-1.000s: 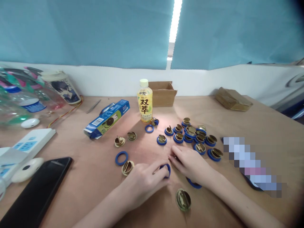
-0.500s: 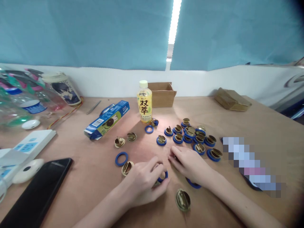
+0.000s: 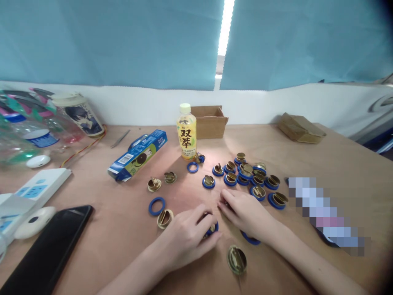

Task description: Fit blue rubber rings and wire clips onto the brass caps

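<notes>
My left hand (image 3: 192, 235) curls its fingers round a brass fitting with a blue ring (image 3: 212, 228), held low over the table. To its right, my right hand (image 3: 242, 211) is closed, fingertips down; a bit of brass shows between the fingers, but most of it is hidden. Under the right wrist a blue ring (image 3: 251, 238) peeks out. A bare brass fitting (image 3: 237, 259) lies tilted nearer me. Left of my hands are another brass fitting (image 3: 165, 218), a loose blue ring (image 3: 156, 206) and two more fittings (image 3: 154, 184). Several ringed brass fittings (image 3: 258, 177) cluster beyond my right hand.
A yellow drink bottle (image 3: 186, 133) stands before a small cardboard box (image 3: 210, 123). A blue carton (image 3: 138, 155), black phone (image 3: 49, 250), power strip (image 3: 37, 188) and spray bottles (image 3: 39, 123) occupy the left. A folded brown packet (image 3: 301, 128) and a blurred-out object (image 3: 325, 215) lie right.
My left fingers have shifted slightly on the ringed brass fitting, which has turned so more of its metal shows. My right hand has stayed almost still.
</notes>
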Demonstrator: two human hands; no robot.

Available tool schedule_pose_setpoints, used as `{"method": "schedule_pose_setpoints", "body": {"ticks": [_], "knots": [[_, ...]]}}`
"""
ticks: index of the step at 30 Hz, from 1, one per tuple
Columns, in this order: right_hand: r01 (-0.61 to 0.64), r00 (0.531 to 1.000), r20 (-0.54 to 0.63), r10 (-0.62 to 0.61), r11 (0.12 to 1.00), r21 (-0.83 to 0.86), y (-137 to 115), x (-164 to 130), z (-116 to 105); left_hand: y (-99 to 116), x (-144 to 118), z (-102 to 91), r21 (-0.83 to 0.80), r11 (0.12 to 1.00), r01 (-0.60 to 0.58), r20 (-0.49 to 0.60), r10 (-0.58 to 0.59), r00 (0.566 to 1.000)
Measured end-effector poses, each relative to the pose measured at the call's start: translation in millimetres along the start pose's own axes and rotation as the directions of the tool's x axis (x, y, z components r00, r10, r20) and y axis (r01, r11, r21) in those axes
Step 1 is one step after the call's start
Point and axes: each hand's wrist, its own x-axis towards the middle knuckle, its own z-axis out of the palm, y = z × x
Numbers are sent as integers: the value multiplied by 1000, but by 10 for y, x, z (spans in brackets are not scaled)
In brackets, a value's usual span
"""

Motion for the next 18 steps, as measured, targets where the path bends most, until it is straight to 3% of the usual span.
{"method": "schedule_pose_setpoints", "body": {"ticks": [18], "knots": [[-9,1000,0,9,1000,2,0,6,1,-25,-9,12,-28,999,-29,-11,28,1000]]}}
